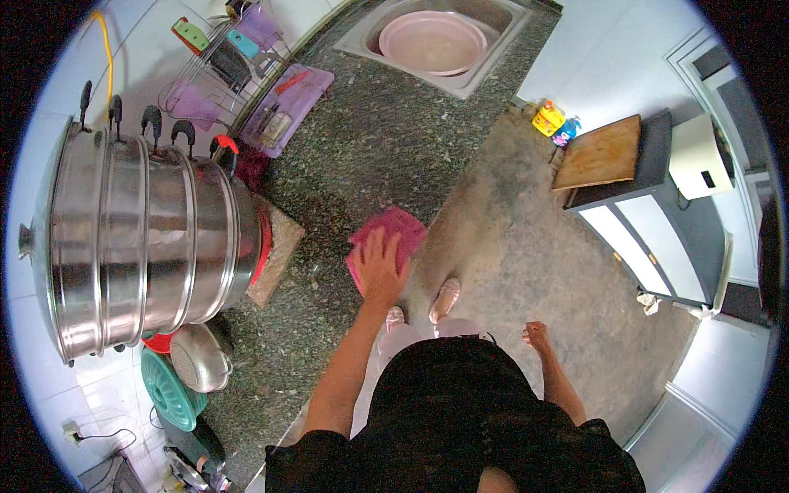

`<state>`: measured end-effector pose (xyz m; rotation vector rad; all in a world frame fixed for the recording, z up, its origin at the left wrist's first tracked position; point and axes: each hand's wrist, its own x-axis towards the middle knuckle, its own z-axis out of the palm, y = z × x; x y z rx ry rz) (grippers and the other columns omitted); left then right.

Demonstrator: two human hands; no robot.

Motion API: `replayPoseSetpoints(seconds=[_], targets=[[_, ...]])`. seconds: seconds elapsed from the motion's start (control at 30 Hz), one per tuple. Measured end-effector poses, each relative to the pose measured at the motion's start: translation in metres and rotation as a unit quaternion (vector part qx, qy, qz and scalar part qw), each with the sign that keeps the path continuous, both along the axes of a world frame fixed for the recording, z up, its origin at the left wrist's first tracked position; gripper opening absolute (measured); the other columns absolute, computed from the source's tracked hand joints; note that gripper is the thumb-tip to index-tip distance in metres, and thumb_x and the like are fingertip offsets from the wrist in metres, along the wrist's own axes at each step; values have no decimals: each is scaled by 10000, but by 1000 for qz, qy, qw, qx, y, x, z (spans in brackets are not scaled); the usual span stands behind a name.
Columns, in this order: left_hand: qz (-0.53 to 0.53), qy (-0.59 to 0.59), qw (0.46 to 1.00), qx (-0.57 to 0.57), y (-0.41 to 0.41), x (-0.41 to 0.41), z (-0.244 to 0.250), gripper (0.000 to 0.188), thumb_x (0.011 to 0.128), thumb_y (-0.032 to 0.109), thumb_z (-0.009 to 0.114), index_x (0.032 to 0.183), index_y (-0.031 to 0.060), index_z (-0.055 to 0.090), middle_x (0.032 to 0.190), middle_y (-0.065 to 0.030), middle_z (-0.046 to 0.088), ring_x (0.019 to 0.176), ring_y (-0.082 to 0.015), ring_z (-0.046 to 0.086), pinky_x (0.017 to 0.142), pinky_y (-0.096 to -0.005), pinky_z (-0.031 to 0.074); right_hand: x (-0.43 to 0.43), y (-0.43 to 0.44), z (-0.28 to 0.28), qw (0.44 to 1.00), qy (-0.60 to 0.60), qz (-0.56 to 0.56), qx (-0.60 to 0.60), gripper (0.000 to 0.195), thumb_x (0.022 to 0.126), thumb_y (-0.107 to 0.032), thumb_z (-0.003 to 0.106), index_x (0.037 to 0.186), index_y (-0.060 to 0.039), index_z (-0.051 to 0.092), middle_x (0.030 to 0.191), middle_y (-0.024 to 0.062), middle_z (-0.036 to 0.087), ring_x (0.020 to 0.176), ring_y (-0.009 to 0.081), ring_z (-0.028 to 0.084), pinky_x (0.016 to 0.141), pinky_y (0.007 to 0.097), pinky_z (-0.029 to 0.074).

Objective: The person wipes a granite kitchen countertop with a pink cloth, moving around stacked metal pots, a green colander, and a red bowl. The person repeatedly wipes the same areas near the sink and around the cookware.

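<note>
My left hand (381, 269) lies flat with spread fingers on a pink cloth (404, 229), which rests on the speckled dark stone countertop (370, 135) near its front edge. Part of the cloth is hidden under the palm. My right hand (536, 334) hangs at my side above the floor, its fingers curled and nothing visible in it. Left of the cloth, a tall stacked metal steamer pot (166, 234) stands on a board (280, 246) on the counter.
A pink basin (431, 43) sits in the metal sink (465, 86). A purple tray (293, 105) and a wire rack (203, 68) with knives line the wall. Beside the steamer are a metal colander (197, 358) and a green plastic basket (166, 391). A cabinet (653, 228) stands across the floor.
</note>
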<state>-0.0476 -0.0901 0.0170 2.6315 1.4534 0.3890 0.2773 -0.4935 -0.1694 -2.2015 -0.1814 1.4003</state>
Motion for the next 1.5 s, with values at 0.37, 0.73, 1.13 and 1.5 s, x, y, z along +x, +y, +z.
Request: replayPoseSetpoints(seconds=[0.37,0.73,1.13,1.5], targets=[[66,28,997,22,-28,-186,12,618,810,334,714,1371,154,527,1467,-136,459,1359,-333,416,1120,-526,284,-82,39,15,995,-12,84,47,370,968,-325,591,1160,-14,645,943,98,711,747,167,686,597,305,539],[-133,12,987,-86,-61,-149,15,701,768,322,746,1402,162,495,1505,-138,410,1386,-323,379,1142,-537,262,-131,20,25,995,-19,73,63,408,978,-337,574,1172,16,635,975,123,711,782,194,699,640,318,552],[116,17,993,21,-18,-185,6,580,819,333,699,1340,128,547,1474,-138,444,1348,-331,420,1119,-529,292,-180,-9,15,997,-33,46,47,352,976,-300,580,1155,-3,640,912,105,706,704,179,683,578,314,539],[-111,30,991,-68,-87,-286,24,631,775,319,742,1351,160,540,1473,-141,447,1349,-315,422,1133,-529,274,-219,-2,20,999,7,14,28,333,976,-312,588,1160,-41,645,916,70,701,731,152,677,584,305,539]])
